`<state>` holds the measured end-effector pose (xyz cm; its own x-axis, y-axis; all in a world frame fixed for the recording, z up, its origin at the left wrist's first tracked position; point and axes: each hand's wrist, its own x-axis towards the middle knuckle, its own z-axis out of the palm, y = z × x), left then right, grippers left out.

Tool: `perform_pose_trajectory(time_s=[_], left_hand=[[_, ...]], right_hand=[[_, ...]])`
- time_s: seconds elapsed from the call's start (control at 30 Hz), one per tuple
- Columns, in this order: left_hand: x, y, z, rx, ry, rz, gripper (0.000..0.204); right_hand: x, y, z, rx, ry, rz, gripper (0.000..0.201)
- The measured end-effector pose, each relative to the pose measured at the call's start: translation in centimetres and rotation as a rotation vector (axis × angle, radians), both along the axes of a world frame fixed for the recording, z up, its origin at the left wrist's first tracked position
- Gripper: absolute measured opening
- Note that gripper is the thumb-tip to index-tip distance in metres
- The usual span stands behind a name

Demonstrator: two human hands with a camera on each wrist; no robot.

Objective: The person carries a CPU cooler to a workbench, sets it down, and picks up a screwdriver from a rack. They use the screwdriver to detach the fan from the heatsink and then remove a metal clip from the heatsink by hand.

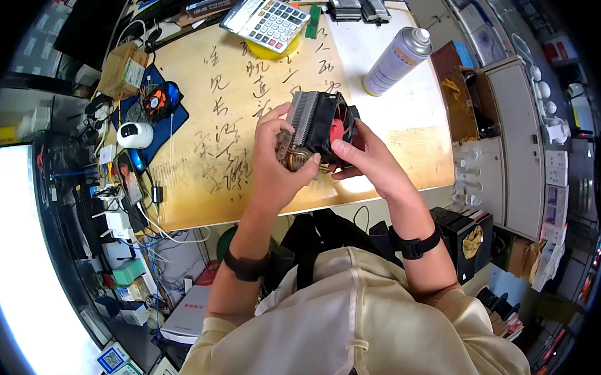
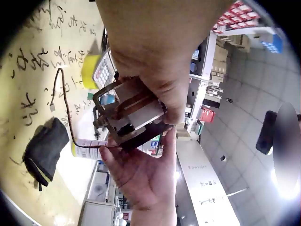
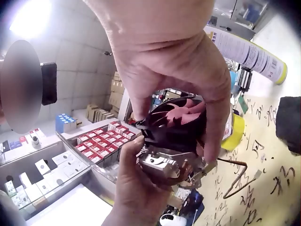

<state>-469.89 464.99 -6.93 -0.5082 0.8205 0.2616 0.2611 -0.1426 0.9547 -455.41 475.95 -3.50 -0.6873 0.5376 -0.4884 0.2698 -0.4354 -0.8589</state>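
A cooler (image 1: 321,127) with metal fins, copper-coloured pipes and a red fan (image 3: 181,114) in a black frame (image 3: 171,136) is held above the table (image 1: 407,166), left of the spray can (image 1: 397,61) and nearer the person. It looks stiff and fairly weighty, with thin fins and blades that could bend or break, so the frame's outer sides and solid base seem the safest holds. The left hand (image 1: 276,165) is partly closed, fingers curled round the finned side; the right hand (image 1: 373,161) spans the fan side, thumb and fingers gripping it. Right of the can, an open brown box (image 1: 445,64) contains something yellow; far left of it, a carton (image 1: 117,65) has contents too unclear to name
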Motion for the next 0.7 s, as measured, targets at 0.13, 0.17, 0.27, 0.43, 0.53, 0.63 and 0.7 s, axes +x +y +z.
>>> perform_pose_trajectory(time_s=[0.13, 0.17, 0.27, 0.43, 0.53, 0.63, 0.7], left_hand=[[0.2, -0.2, 0.5, -0.022, 0.006, 0.002, 0.052], [0.3, -0.3, 0.6, -0.035, 0.009, 0.008, 0.052], [0.5, -0.4, 1.0, -0.065, 0.010, -0.001, 0.051], [0.4, -0.4, 0.5, -0.050, 0.028, -0.009, 0.052], [0.3, -0.4, 0.3, -0.009, 0.059, 0.015, 0.055], [0.3, -0.4, 0.9, -0.008, 0.121, 0.028, 0.055], [0.1, -0.5, 1.6, -0.029, 0.199, 0.044, 0.054]], right_hand=[[0.0, -0.2, 0.0, 0.041, -0.020, 0.002, 0.065], [0.0, -0.3, 0.1, 0.044, -0.014, -0.002, 0.066], [0.0, -0.5, 0.2, 0.055, 0.000, -0.015, 0.066], [0.1, -0.7, -0.1, 0.074, -0.010, -0.020, 0.065], [0.0, -1.0, 0.3, 0.062, 0.001, -0.024, 0.069], [0.0, -1.0, 0.0, 0.063, 0.046, -0.018, 0.075], [0.2, -0.9, -0.7, 0.026, 0.116, -0.009, 0.078]])
